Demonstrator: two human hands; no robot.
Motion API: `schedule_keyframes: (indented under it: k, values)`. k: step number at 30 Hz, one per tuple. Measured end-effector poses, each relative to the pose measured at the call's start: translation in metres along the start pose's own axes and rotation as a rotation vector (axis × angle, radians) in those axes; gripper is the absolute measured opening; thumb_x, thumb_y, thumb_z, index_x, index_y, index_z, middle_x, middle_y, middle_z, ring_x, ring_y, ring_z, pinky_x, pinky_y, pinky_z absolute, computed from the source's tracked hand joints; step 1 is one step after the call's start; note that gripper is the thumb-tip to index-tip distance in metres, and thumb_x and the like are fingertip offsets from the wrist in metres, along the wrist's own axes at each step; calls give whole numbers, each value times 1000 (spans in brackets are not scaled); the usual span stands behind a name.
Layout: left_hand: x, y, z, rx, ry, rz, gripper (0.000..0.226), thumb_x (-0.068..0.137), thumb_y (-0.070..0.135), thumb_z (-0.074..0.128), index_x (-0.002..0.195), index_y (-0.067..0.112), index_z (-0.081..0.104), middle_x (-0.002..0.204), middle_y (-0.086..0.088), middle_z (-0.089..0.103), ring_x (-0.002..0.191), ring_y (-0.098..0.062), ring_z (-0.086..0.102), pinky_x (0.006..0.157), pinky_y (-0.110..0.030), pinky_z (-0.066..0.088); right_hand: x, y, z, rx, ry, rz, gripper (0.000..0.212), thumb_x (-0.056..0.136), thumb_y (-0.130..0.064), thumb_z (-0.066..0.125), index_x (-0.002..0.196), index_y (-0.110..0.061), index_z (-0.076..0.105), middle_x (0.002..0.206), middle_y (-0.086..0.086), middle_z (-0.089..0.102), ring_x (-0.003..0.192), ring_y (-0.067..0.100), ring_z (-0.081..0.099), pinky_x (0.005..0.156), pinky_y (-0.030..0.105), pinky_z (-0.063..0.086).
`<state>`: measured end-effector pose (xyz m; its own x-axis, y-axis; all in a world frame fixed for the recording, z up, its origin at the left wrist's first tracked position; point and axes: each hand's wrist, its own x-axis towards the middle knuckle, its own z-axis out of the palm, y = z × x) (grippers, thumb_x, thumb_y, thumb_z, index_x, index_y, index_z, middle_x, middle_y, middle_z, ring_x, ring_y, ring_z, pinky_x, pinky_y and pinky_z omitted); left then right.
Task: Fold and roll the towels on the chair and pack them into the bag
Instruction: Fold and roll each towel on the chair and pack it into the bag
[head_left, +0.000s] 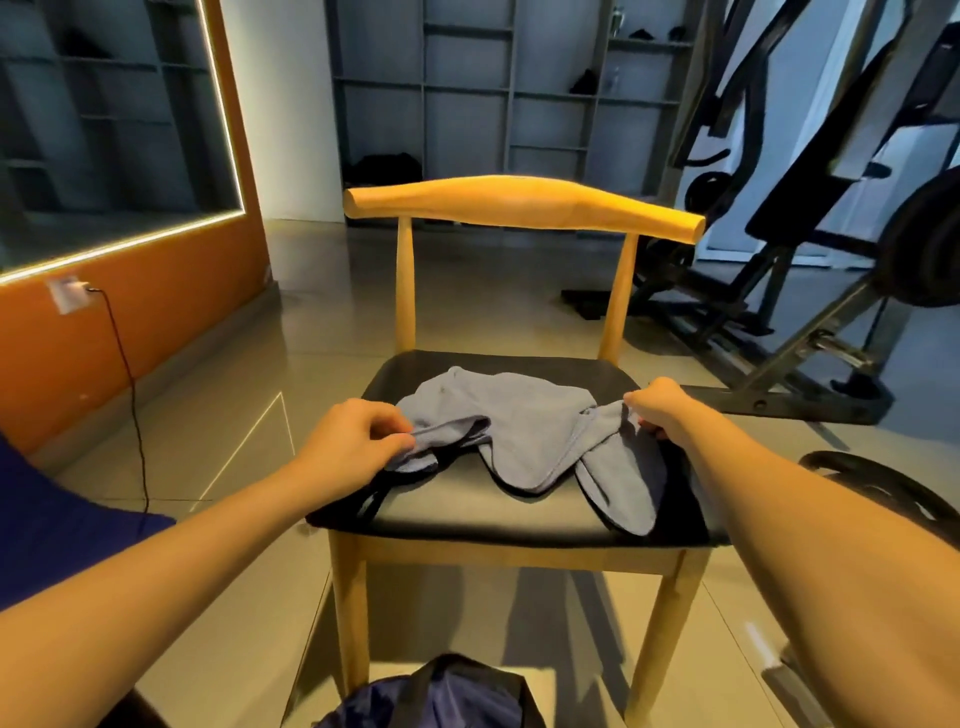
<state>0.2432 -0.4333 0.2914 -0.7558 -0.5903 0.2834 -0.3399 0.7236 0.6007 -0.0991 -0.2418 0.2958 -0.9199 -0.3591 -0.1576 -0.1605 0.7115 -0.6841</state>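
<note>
A crumpled grey-blue towel (524, 431) lies across the black seat of a wooden chair (519, 205). My left hand (353, 439) pinches the towel's left edge near the seat's front left. At the seat's right side, my right hand (662, 410) grips the towel's right end, and a flap hangs down toward the front edge. A dark cloth or strap (374, 499) lies under the towel at the front left of the seat. An open dark blue bag (441, 696) sits on the floor below the chair's front edge.
Weight machines and a plate-loaded bar (831, 260) crowd the right side. A weight plate (883, 488) lies on the floor at right. An orange wall with a lit mirror and a plugged-in cable (124, 374) is at left. Grey shelving (467, 104) stands behind.
</note>
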Motion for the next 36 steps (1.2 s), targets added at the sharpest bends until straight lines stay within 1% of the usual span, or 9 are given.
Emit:
schedule_keyframes:
  k: [6, 11, 15, 18, 20, 26, 32, 34, 36]
  values:
    - [12, 22, -4, -306, 69, -192, 12, 93, 16, 70, 85, 8, 76, 85, -11, 74, 73, -15, 62, 65, -18, 47, -4, 13, -8, 11, -33, 10, 19, 88, -12, 75, 83, 1, 63, 72, 14, 58, 63, 25, 52, 58, 32, 41]
    - [24, 39, -4, -387, 97, -269, 26, 97, 18, 66, 88, -5, 72, 72, -15, 64, 47, -5, 53, 54, -15, 42, -17, -6, -21, 346, -47, -38, 12, 94, -14, 66, 87, -5, 64, 84, 15, 59, 70, 26, 54, 61, 31, 42]
    - [42, 52, -15, -561, 126, -348, 16, 97, 12, 65, 91, 0, 74, 75, -14, 64, 50, -11, 54, 56, -26, 44, -30, -43, -57, 612, 167, -311, 5, 90, -15, 71, 90, -12, 74, 92, 10, 70, 84, 25, 63, 74, 36, 51]
    - [51, 67, -26, -690, 193, -357, 13, 95, 4, 63, 89, -1, 73, 68, -14, 57, 43, -11, 46, 38, -17, 37, -62, -56, -75, 593, 267, -535, 6, 86, -5, 75, 90, -9, 73, 86, 2, 70, 78, 8, 65, 70, 19, 52]
    - [53, 73, -28, -700, 193, -336, 11, 94, 5, 64, 89, 1, 73, 68, -12, 56, 43, -11, 47, 36, -15, 36, -79, -45, -70, 488, 212, -604, 10, 83, 2, 74, 87, -7, 71, 82, 2, 69, 71, 3, 65, 67, 14, 51]
    - [40, 70, 12, -531, -28, -234, 36, 96, 27, 69, 87, -8, 70, 72, -15, 58, 62, -18, 51, 56, -26, 44, -103, 20, -27, 305, -122, -387, 34, 86, 10, 68, 112, -11, 70, 87, 12, 66, 81, 20, 62, 78, 32, 51]
    - [23, 74, 36, -390, -23, -64, 34, 97, 26, 67, 75, 1, 72, 72, -18, 67, 58, -7, 55, 64, -23, 46, -113, 34, -29, 261, -171, -234, 30, 83, -1, 61, 95, -21, 80, 109, 8, 72, 109, 26, 60, 91, 40, 52]
    - [20, 76, 39, -377, -28, -51, 27, 96, 25, 67, 78, 7, 74, 72, -12, 70, 56, -4, 56, 64, -23, 47, -117, 32, -31, 232, -186, -254, 20, 86, -7, 66, 94, -19, 80, 104, 7, 73, 102, 23, 62, 83, 37, 53]
    - [16, 77, 43, -410, -40, -55, 19, 96, 20, 68, 85, 7, 76, 76, -11, 73, 56, -1, 57, 59, -16, 48, -122, 29, -26, 170, -195, -285, 8, 88, -23, 75, 92, -17, 79, 91, 13, 73, 78, 23, 64, 63, 35, 53]
